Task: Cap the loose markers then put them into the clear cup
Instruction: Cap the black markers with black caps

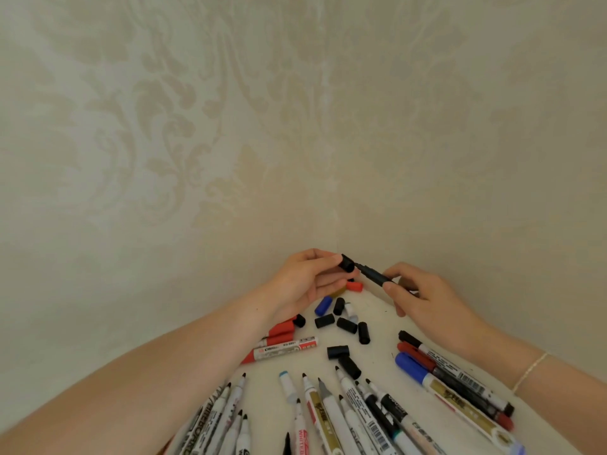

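Note:
My left hand (pixel 303 280) pinches a black cap (pixel 348 263) between thumb and fingers. My right hand (pixel 423 300) holds a black marker (pixel 372 275), its bare tip pointing at the cap's mouth, just short of it. Below them several loose caps lie on the white table: a blue cap (pixel 323 305), a red cap (pixel 354 286) and black caps (pixel 346 324). Several uncapped markers (pixel 328 408) fan out along the near edge. No clear cup is in view.
Three capped markers (pixel 453 382), black, red and blue, lie at the right under my right forearm. Red markers (pixel 282 348) lie under my left wrist. A patterned beige wall (pixel 295 126) rises right behind the table (pixel 377 310).

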`<action>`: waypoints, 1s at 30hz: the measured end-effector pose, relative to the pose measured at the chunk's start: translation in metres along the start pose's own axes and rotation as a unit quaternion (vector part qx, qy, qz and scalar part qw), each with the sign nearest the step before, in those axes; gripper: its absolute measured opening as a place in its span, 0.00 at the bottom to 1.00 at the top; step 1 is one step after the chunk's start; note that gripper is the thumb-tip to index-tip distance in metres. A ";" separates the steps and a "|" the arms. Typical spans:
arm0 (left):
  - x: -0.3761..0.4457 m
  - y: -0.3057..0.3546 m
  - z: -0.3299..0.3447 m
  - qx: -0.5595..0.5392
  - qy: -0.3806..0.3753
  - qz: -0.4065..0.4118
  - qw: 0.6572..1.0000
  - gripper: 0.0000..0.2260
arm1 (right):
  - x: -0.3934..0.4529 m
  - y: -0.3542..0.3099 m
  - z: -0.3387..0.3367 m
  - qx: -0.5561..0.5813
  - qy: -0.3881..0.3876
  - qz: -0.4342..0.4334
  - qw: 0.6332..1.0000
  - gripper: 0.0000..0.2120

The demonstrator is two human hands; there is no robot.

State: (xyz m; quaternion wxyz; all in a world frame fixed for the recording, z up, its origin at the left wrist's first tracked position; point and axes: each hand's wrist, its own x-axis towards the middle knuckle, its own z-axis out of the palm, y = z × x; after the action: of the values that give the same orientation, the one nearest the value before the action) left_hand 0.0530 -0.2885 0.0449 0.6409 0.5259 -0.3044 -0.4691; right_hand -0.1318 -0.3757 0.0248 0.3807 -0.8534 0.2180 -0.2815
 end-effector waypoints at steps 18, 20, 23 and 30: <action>-0.012 -0.003 0.020 0.134 -0.018 -0.008 0.991 0.13 | 0.005 0.007 -0.004 -0.133 0.008 -0.019 0.991 0.05; -0.012 -0.004 0.023 0.130 -0.021 -0.013 0.991 0.12 | 0.005 0.004 -0.004 -0.141 0.013 -0.023 0.990 0.05; -0.012 -0.003 0.023 0.132 -0.021 -0.010 0.991 0.12 | 0.004 0.003 -0.004 -0.146 0.021 -0.027 0.989 0.06; -0.010 -0.001 0.023 0.138 -0.036 -0.004 0.990 0.12 | 0.004 0.002 -0.003 -0.043 0.031 -0.002 0.999 0.04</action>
State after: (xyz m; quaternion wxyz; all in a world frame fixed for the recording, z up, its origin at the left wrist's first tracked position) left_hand 0.0288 -0.2882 0.0507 0.5490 0.5933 -0.3867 -0.4439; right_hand -0.1312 -0.3808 0.0256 0.3361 -0.8601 0.2404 -0.2992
